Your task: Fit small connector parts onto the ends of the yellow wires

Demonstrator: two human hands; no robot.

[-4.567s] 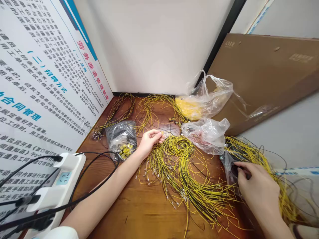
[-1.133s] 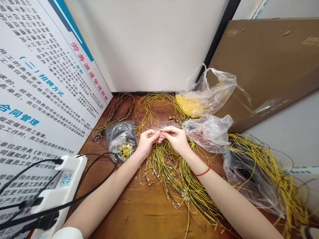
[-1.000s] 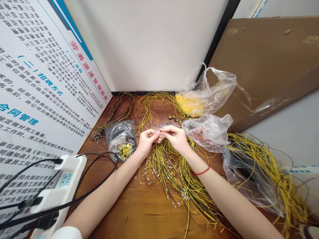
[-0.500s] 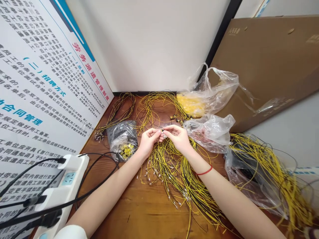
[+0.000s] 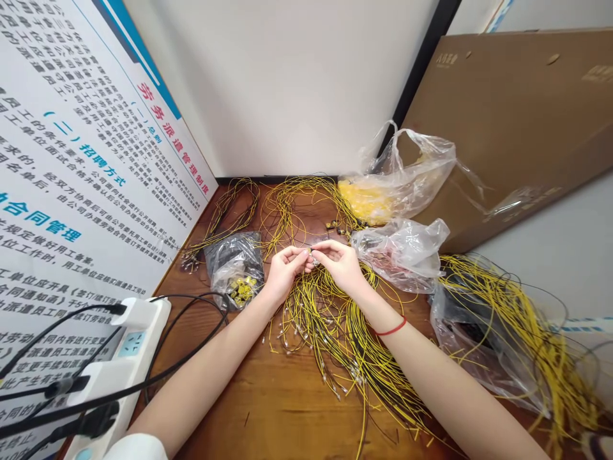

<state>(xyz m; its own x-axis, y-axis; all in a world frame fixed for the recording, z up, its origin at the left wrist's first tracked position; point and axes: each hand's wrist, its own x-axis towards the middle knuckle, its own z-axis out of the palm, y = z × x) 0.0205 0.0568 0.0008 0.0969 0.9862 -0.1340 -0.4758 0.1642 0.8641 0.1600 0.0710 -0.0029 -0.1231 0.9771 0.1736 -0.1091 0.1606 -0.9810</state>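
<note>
My left hand [image 5: 285, 273] and my right hand [image 5: 341, 266] meet above the wooden bench, their fingertips pinching a small metal terminal [image 5: 315, 259] on a thin wire end. The fingers hide most of it. Under both hands spreads a loose pile of yellow and black wires [image 5: 335, 342] with small metal ends. Nearest my left hand lies a clear bag of yellow connectors [image 5: 238, 275]. A crumpled clear plastic bag [image 5: 397, 250] sits just beyond my right hand, which wears a thin red wristband.
Wire bundles [image 5: 287, 207] lie at the back of the wooden bench [image 5: 249, 409], beside a bag of yellow parts [image 5: 368, 201]. More wires spill from a bag [image 5: 483, 338] at right. A power strip [image 5: 119, 364] with black cables sits at front left, a printed poster [image 5: 81, 160] stands left, and cardboard [image 5: 507, 121] leans right.
My right hand has left the wire-filled bag at the right and joined my left hand above the pile. Over the last second, both hands have stayed pinched together on the terminal.
</note>
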